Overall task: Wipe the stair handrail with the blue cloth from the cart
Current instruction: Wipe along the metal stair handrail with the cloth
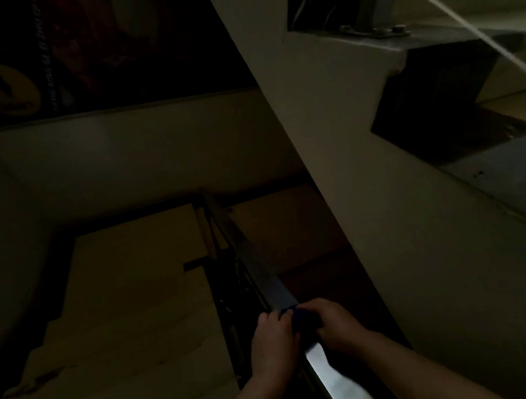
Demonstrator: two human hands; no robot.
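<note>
The scene is very dim. A flat metal stair handrail (261, 275) runs from the bottom centre up and away to the left. A dark blue cloth (304, 317) is folded over the rail. My left hand (274, 337) grips the cloth from the rail's left side. My right hand (334, 322) presses on it from the right. Both hands sit close together, and most of the cloth is hidden under the fingers. The rail below my hands (335, 379) reflects light.
Pale stair treads (131, 304) descend at the left below the rail. A white slanted stair stringer (347, 161) rises on the right, with upper steps and a bolted metal post (372, 8) above. A dark poster (4, 90) hangs on the far wall.
</note>
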